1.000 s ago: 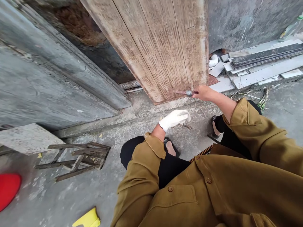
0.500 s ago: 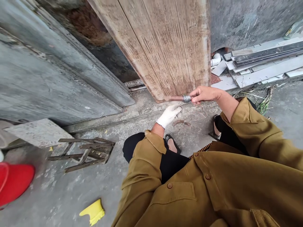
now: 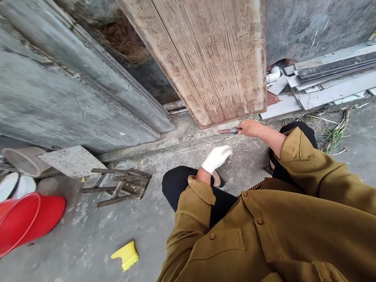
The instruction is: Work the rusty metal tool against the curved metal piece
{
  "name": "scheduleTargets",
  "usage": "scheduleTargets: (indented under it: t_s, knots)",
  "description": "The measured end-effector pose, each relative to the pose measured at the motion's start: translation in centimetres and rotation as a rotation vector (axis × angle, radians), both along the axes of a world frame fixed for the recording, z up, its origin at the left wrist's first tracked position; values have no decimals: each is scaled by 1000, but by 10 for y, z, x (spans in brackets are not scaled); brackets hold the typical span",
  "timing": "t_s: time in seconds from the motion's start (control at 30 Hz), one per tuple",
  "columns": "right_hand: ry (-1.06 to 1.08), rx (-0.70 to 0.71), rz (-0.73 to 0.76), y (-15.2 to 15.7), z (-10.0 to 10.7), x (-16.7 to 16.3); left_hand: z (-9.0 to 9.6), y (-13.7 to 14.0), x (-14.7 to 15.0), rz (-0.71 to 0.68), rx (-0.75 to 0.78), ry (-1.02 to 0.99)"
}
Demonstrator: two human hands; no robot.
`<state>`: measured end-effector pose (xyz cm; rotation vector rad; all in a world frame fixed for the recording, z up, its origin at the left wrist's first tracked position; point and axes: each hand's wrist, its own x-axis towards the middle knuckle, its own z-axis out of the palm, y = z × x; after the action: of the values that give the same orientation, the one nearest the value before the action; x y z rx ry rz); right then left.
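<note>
My right hand (image 3: 249, 127) is closed around one end of a brown stick-like tool (image 3: 225, 131) with silvery wire wound round it beside my fingers. The tool lies nearly level, pointing left, just below the bottom edge of a tall wooden panel (image 3: 223, 70). My left hand (image 3: 217, 158), in a white knitted glove, hangs lower and nearer to me, over the concrete ground. Its fingers are curled together. A small blurred thing shows below the fingertips, too unclear to name.
Stacked boards and tiles (image 3: 331, 78) lie along the wall at right, with a white pipe (image 3: 273, 74) beside them. At left are a small wooden stool (image 3: 123, 186), a red bucket (image 3: 47, 211) and a beige bucket (image 3: 28, 160). A yellow glove-like piece (image 3: 127, 255) lies on the ground.
Both hands have come lower, away from the panel, and the tool has dropped with my right hand. A curved brown piece seen on the ground earlier no longer shows clearly. The view has shifted left.
</note>
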<state>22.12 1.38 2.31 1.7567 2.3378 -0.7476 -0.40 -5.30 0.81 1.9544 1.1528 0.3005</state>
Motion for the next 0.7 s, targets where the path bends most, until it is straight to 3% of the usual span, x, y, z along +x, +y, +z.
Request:
scheduleTargets:
  t_s: [0.1,0.23,0.27,0.33,0.47,0.6,0.7]
  knots:
    - [-69,-173,211,-2,-2,-4,0,14,-7,45,14,-9]
    - [238,-838,514,-5,0,7,2,22,-8,99,-30,-69]
    - [383,-931,533,-6,2,12,2,21,-7,106,-64,-98]
    - [728,-875,434,-6,8,23,2,19,-4,127,-142,-166]
    - [1180,-540,-75,-4,14,39,-2,17,1,184,-227,-283]
    - [1406,-429,-436,1,9,38,-11,16,6,111,-278,-312]
    - [1337,-311,-632,8,-1,34,-15,12,12,-18,-329,-280]
